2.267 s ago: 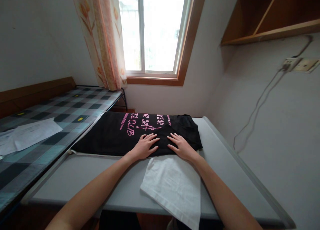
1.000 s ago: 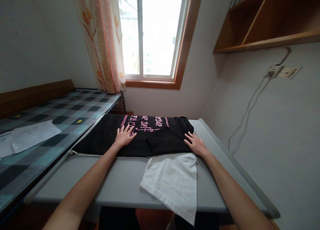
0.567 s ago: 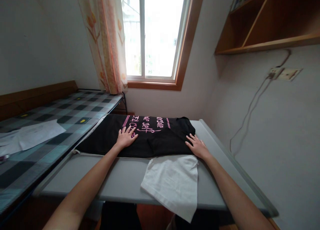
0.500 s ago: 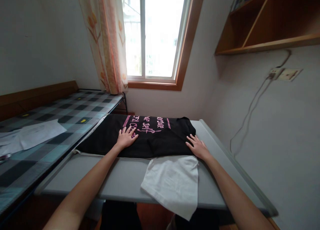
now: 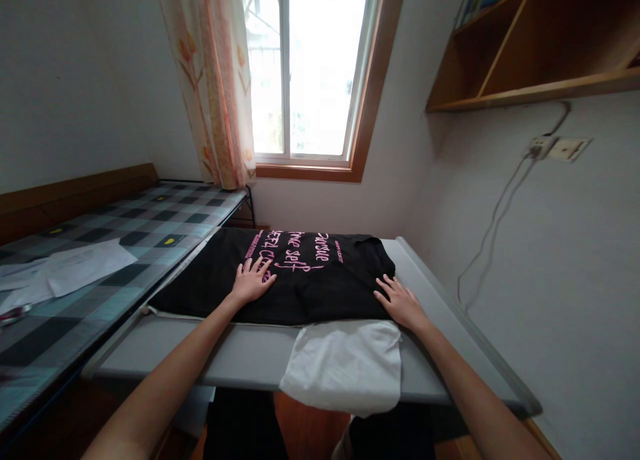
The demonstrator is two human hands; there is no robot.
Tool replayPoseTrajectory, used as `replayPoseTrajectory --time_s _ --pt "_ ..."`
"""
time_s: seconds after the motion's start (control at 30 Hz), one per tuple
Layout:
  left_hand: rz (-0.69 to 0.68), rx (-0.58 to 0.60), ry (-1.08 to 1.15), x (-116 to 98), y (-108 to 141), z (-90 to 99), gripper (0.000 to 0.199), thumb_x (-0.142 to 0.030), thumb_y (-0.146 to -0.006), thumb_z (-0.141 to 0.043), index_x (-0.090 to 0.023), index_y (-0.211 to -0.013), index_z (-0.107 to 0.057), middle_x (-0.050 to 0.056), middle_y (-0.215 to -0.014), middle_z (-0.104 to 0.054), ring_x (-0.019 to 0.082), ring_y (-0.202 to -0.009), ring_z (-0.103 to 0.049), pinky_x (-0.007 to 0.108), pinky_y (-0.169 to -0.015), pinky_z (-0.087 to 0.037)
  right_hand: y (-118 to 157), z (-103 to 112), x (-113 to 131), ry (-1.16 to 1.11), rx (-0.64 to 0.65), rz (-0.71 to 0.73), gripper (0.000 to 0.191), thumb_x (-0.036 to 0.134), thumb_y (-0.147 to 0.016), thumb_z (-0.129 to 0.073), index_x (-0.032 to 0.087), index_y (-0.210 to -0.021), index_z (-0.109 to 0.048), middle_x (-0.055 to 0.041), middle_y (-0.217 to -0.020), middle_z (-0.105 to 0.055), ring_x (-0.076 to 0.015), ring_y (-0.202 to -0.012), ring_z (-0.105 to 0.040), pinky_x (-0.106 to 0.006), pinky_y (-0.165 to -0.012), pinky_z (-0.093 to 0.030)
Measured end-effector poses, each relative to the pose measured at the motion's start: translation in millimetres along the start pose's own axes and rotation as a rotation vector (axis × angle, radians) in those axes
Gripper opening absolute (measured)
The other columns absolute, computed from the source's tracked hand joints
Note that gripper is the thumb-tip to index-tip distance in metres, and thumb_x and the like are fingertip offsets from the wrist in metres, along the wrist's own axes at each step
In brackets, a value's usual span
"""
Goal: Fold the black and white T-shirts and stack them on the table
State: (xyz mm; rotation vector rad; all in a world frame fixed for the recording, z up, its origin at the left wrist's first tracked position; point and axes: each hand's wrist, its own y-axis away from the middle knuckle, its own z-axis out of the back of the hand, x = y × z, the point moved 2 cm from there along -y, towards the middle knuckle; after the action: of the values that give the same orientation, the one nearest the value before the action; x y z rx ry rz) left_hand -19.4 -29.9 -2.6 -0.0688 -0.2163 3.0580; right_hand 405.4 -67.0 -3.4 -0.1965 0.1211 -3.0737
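Note:
A black shirt [image 5: 320, 293] with pink lettering lies spread across the grey table [image 5: 240, 353]. My left hand [image 5: 253, 281] rests on it with fingers spread, partly over the lettering. At the shirt's right end, near the neckline, my right hand [image 5: 400, 301] lies with its fingers apart on the black fabric. Neither hand grips anything. A white piece of cloth [image 5: 345, 367], which looks like a sleeve, comes out from under the shirt's near edge and droops over the table's front edge. A thin white edge also shows along the shirt's near left side.
On the left a bed with a checked cover [image 5: 165, 223] stands against the table; sheets of paper [image 5: 90, 267] lie on it. A window [image 5: 315, 73] and a curtain [image 5: 210, 80] are behind. To the right are a wall shelf [image 5: 525, 53] and a plugged-in cable [image 5: 493, 220].
The shirt's right end reaches slightly farther right, and my right hand has shifted slightly right and down. The white cloth's hanging end now looks rounded instead of pointed. My left hand has barely moved.

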Motion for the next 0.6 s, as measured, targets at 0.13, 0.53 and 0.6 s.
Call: replayPoseTrajectory --time_s 0.13,0.53,0.6 --pt "-0.004 0.009 0.0 0 7 1.6 0.066 -0.064 -0.089 -0.026 -0.033 -0.147 -0.031 0.003 -0.154 -0.03 0.033 -0.14 -0.024 0.053 -0.112 -0.017 9 0 1 -0.001 -0.023 0.008 0.056 0.05 -0.093 -0.03 0.026 -0.141 -0.043 -0.0048 -0.153 -0.032 -0.0271 -0.141 -0.025 -0.052 -0.11 -0.027" --pt "-0.056 0.026 -0.021 0 33 8.5 0.065 -0.062 -0.09 -0.03 -0.031 -0.147 -0.031 0.004 -0.155 -0.028 0.034 -0.141 -0.023 0.051 -0.112 -0.017 33 0 -1 0.02 -0.07 0.026 0.055 0.05 -0.093 -0.034 0.023 -0.139 -0.046 -0.0064 -0.15 -0.037 -0.028 -0.139 -0.029 -0.048 -0.109 -0.03" --pt "-0.118 0.05 0.006 9 36 11.6 0.064 -0.062 -0.091 -0.029 -0.03 -0.146 -0.033 0.004 -0.155 -0.028 0.031 -0.142 -0.022 0.049 -0.114 -0.018 33 1 -3 0.017 -0.083 0.033 0.054 0.049 -0.092 -0.036 0.023 -0.138 -0.048 -0.0066 -0.149 -0.039 -0.0289 -0.138 -0.031 -0.049 -0.109 -0.029"
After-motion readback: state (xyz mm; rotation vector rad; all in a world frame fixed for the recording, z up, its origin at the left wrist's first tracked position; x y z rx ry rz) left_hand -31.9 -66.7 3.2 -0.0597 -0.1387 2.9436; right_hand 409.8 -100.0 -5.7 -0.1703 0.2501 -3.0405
